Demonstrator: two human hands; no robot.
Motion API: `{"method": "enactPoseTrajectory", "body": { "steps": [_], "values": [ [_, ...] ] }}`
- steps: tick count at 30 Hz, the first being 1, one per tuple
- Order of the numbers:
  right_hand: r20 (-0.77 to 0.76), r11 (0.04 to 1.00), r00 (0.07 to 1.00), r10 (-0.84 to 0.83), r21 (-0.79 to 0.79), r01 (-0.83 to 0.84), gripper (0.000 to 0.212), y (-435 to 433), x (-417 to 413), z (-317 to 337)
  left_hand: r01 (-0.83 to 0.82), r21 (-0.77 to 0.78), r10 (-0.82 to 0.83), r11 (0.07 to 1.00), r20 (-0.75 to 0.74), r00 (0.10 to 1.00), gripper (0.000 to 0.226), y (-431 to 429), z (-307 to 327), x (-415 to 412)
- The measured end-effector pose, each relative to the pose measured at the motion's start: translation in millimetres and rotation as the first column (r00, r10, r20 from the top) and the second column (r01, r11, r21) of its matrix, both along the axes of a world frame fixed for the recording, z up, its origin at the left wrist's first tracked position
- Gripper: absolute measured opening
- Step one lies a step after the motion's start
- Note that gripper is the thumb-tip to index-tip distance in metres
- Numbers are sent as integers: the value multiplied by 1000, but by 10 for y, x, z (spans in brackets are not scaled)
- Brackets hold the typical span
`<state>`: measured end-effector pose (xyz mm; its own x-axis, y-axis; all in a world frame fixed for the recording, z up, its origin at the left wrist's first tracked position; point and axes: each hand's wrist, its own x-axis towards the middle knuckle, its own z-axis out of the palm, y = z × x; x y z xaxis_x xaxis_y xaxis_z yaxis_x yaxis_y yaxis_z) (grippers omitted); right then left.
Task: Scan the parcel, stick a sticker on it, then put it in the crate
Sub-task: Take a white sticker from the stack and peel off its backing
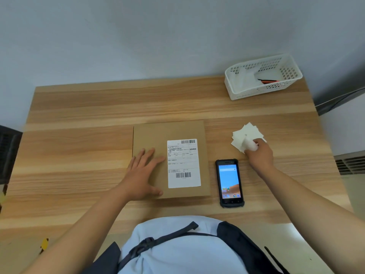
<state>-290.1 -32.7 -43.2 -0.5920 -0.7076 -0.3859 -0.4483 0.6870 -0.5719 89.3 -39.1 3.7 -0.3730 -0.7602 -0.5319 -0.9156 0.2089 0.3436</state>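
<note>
A flat brown cardboard parcel (158, 139) lies in the middle of the wooden table (79, 107), with a white shipping label (183, 163) on its right half. My left hand (145, 173) rests flat on the parcel's left part, fingers spread. Right of the parcel lies a black handheld scanner (230, 182) with its screen lit. Beyond it sits a fanned pile of white stickers (244, 135). My right hand (259, 153) is on that pile, fingers pinched on a curled white sticker (250, 145).
A white perforated plastic crate (246, 91) stands at the table's far right corner, holding white paper and an orange-black pen. A wall runs behind the table. A dark cabinet is at the left edge, a vent at the right.
</note>
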Motion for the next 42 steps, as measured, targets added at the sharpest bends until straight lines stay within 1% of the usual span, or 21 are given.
{"method": "enactPoseTrajectory", "body": {
  "steps": [3,4,5,6,7,8,10,12,14,17,20,22,23,25,27,29,31,33,34,38,42],
  "values": [
    [164,996,985,-48,-66,60,48,36,153,305,-26,76,27,997,-19,999,97,-83,138,-19],
    [223,994,974,-41,-90,63,51,55,239,460,-70,86,75,994,-66,995,89,-115,230,-41],
    [270,993,963,-17,-110,49,53,86,338,630,-126,86,138,988,-148,979,80,-139,346,-72],
    [309,991,951,20,-130,21,55,129,448,806,-192,105,213,976,-259,942,69,-155,483,-108],
    [338,988,939,67,-152,-16,57,181,566,971,-256,165,300,953,-382,874,57,-162,647,-152],
    [344,982,931,124,-180,-64,60,236,685,1124,-295,267,392,917,-478,786,48,-161,821,-199],
    [320,957,918,234,-240,-160,68,329,914,1400,-254,477,518,842,-579,630,39,-157,1133,-268],
    [321,924,888,329,-305,-231,79,396,1124,1652,-181,559,550,810,-612,568,41,-162,1318,-301],
    [328,892,852,409,-342,-296,92,446,1313,1869,-171,595,583,785,-618,527,45,-149,1397,-320],
    [342,857,800,493,-350,-379,109,515,1559,2120,-190,638,647,747,-629,432,40,-119,1415,-314],
    [355,838,766,536,-329,-435,114,605,1762,2257,-168,674,685,719,-645,339,33,-101,1414,-205],
    [374,848,768,520,-331,-413,112,657,1838,2282,-159,678,689,718,-658,304,25,-83,1434,-132],
    [404,869,779,478,-347,-353,109,679,1883,2265,-153,678,689,719,-669,279,22,-67,1446,-78],
    [526,917,789,319,-381,-117,96,718,1959,2216,-174,685,706,707,-674,216,19,-37,1459,36],
    [612,911,772,172,-397,111,74,760,2034,2208,-203,702,730,683,-664,161,21,-14,1428,157],
    [658,875,748,90,-411,256,49,815,2127,2225,-170,711,731,683,-662,167,21,28,1398,267],
    [704,829,709,45,-422,366,28,872,2216,2248,-124,696,703,707,-674,227,20,79,1372,339],
    [709,799,704,39,-446,404,13,925,2317,2276,-95,683,680,724,-684,263,21,128,1387,410],
    [703,793,710,44,-457,404,10,945,2357,2288,-87,679,673,729,-689,267,20,141,1400,447],
    [695,798,713,89,-478,366,17,973,2483,2354,-84,669,667,738,-706,237,5,161,1520,628],
    [706,813,692,149,-486,321,25,961,2607,2395,-128,671,683,730,-710,173,11,192,1598,808]
  ]
}}
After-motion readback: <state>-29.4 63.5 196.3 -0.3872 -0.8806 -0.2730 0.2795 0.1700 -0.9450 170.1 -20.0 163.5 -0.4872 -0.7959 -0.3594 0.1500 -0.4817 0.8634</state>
